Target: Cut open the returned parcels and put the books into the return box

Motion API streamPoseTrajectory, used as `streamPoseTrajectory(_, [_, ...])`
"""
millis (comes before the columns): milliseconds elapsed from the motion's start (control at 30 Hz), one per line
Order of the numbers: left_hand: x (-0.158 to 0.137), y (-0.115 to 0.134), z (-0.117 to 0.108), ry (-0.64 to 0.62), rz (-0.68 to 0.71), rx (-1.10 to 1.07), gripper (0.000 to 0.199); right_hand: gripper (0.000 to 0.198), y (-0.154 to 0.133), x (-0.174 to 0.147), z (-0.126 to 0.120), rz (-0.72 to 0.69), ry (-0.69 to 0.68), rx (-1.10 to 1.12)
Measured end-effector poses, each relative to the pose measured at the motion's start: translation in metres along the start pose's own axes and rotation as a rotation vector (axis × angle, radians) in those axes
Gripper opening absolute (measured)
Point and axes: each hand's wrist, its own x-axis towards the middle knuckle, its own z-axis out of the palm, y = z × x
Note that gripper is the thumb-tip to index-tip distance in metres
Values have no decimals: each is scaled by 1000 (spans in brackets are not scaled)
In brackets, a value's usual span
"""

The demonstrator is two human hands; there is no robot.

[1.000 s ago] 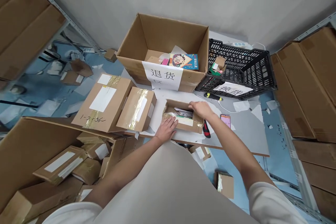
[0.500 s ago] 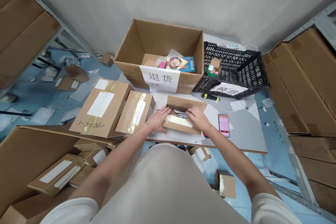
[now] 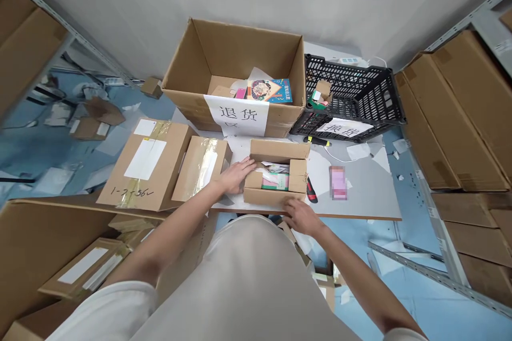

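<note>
On the table in front of me stands a small cardboard box with its top flaps open. Inside it lie a green-and-pink item and crumpled plastic-like packing. My left hand rests against the box's left side, fingers stretched out and fingertips at the edge. At the front right corner, my right hand has its fingers bent onto the front flap. To the right of the box lies a red-and-black cutter, and beyond it a phone with a pink screen.
Behind stand a large open carton holding a blue printed box, and a black plastic crate. Two taped parcels, one big and one smaller, sit at left. Shelving with cartons flanks the right; paper scraps litter the floor.
The box's front flap has folded down toward me, and its contents now show more fully. My right hand has moved from over the box to its front edge; the left has stayed beside it.
</note>
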Motion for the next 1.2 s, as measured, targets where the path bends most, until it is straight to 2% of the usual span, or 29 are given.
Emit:
streamPoseTrajectory(100, [-1, 14, -19, -50, -26, 79, 88, 30, 11, 23, -28, 29, 65, 51])
streamPoseTrajectory(167, [8, 29, -25, -32, 26, 85, 68, 36, 15, 50, -46, 2, 54, -1])
streamPoseTrajectory(233, [23, 47, -22, -61, 103, 90, 42, 32, 15, 79, -55, -34, -103, -116])
streamPoseTrajectory(300, [39, 63, -16, -154, 132, 138, 36, 27, 12, 98, -58, -30, -265, -238])
streamPoseTrajectory(367, [49, 75, -14, -184, 121, 193, 39, 27, 9, 103, -60, -15, -327, -305])
streamPoseTrajectory(467, [43, 84, -21, -45, 72, 260, 41, 29, 11, 84, -66, 25, -264, -339])
streamPoseTrajectory(600, [6, 82, -24, 33, -164, 367, 48, 26, 27, 45, -72, 286, -205, -344])
streamPoseTrajectory(667, [-10, 77, -10, 55, -280, 355, 63, 28, 35, 32, -66, 382, -204, -296])
streamPoseTrajectory(767, [-22, 69, 24, 92, -385, 240, 83, 33, 41, 23, -47, 449, -135, -218])
streamPoseTrajectory(867, [-20, 65, 53, 127, -438, 142, 89, 39, 43, 20, -29, 498, -65, -174])
streamPoseTrajectory(967, [-13, 64, 64, 164, -486, 120, 88, 38, 43, 21, -29, 477, -30, -204])
streamPoseTrajectory(1067, [-9, 66, 64, 185, -519, 124, 88, 36, 39, 38, -45, 398, 1, -273])
streamPoseTrajectory(1133, [-8, 68, 63, 188, -530, 121, 90, 40, 35, 59, -55, 408, -75, -225])
streamPoseTrajectory(1200, [-9, 69, 63, 184, -532, 114, 91, 42, 33, 84, -59, 475, -222, -137])
